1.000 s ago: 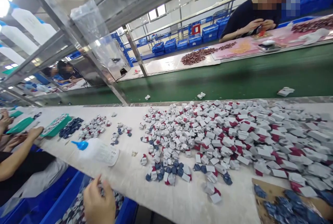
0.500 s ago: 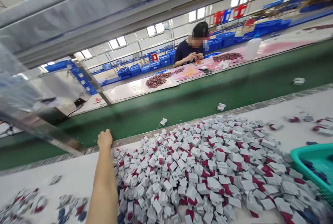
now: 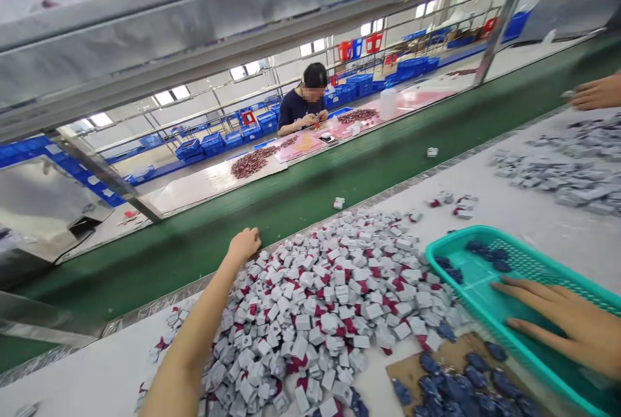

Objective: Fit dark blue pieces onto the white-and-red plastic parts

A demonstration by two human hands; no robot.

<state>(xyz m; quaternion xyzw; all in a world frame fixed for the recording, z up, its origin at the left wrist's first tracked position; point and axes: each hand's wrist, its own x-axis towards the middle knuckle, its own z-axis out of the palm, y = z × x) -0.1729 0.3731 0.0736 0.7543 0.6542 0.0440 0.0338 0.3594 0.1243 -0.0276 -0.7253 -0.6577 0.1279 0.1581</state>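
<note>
The right hand has come down on the teal mesh tray, fingers spread wide and holding nothing. The left hand has curled at the far side of the white-and-red packets, near the worktop's far edge; whether it holds any, I cannot tell.
</note>
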